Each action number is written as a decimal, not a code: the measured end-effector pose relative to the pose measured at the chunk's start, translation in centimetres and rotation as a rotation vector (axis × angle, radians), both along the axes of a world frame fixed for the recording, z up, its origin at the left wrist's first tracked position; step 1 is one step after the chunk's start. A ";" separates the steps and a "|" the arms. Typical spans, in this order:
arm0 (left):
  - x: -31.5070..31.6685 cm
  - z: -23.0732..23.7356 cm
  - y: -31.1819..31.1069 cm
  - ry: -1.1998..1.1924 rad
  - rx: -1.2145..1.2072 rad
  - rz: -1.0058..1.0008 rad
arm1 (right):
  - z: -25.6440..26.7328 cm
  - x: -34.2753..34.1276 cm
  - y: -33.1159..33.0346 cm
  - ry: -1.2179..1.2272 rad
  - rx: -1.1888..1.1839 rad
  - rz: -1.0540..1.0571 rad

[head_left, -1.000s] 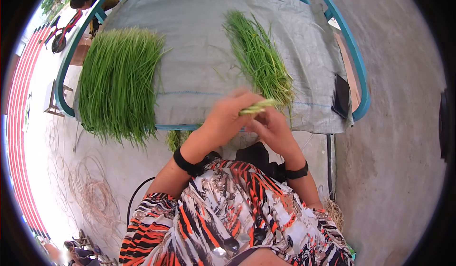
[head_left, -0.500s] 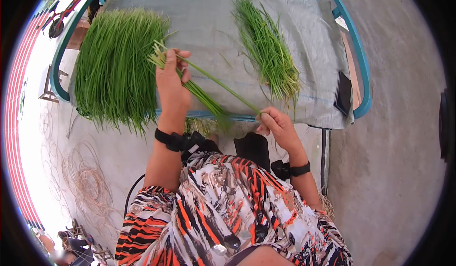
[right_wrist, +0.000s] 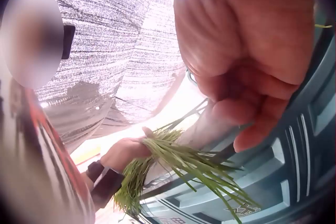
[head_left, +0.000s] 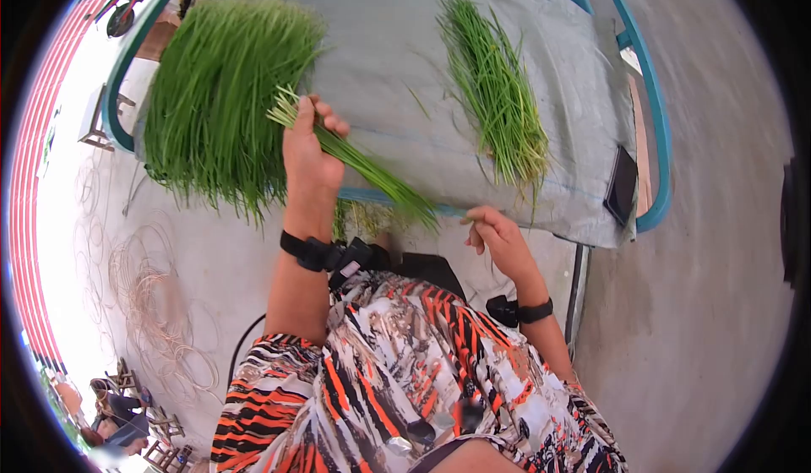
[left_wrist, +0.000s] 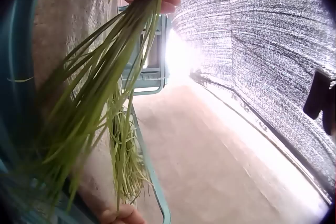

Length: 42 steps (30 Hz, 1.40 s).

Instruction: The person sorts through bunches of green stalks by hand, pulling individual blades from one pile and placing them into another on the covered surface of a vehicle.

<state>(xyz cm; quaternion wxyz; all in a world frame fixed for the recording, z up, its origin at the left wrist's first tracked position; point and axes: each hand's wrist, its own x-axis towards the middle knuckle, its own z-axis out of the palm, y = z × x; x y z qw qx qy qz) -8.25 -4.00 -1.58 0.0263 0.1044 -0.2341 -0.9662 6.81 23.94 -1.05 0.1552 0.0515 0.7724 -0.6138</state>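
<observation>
My left hand [head_left: 312, 152] grips a small bunch of garlic chives [head_left: 376, 169] near its pale cut ends. Its green tips slant down to the right, fanning out in the left wrist view. Beside that hand lies a wide, dense pile of chives [head_left: 224, 93] on the left of the cloth. My right hand [head_left: 503, 241] is just off the front edge, beyond the bunch's tips; in the right wrist view its fingers [right_wrist: 257, 124] hang loosely bent with nothing between them. A smaller heap of chives [head_left: 498, 93] lies at the right.
Grey woven cloth [head_left: 380, 42] covers a teal frame, whose rail [head_left: 661, 160] curves round the right side. A dark phone [head_left: 621, 186] lies at the right edge. One loose leaf [head_left: 418, 101] rests mid-cloth. Coiled strands [head_left: 160, 296] lie on the floor at left.
My hands, together at the middle earlier, have separated. The left carried the bunch leftward. Half a second ago the right pinched a single stalk stretched from the bunch; now it holds none.
</observation>
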 end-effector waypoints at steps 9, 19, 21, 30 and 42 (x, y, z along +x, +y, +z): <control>-0.7 0.0 -1.9 -0.076 0.217 0.154 | 0.3 0.8 -1.4 0.032 0.293 0.142; -2.5 8.4 -4.2 -0.068 -0.379 0.004 | -1.6 2.2 0.4 -0.016 0.439 0.392; -3.5 10.7 -7.2 -0.054 -0.594 -0.008 | -1.7 2.6 1.0 0.009 0.444 0.381; -14.8 12.5 -17.7 -0.131 -2.173 0.208 | -2.6 3.4 1.2 0.064 0.530 0.406; -16.4 4.6 -13.9 -0.396 -2.349 -0.058 | -0.6 3.6 1.6 0.205 0.617 0.309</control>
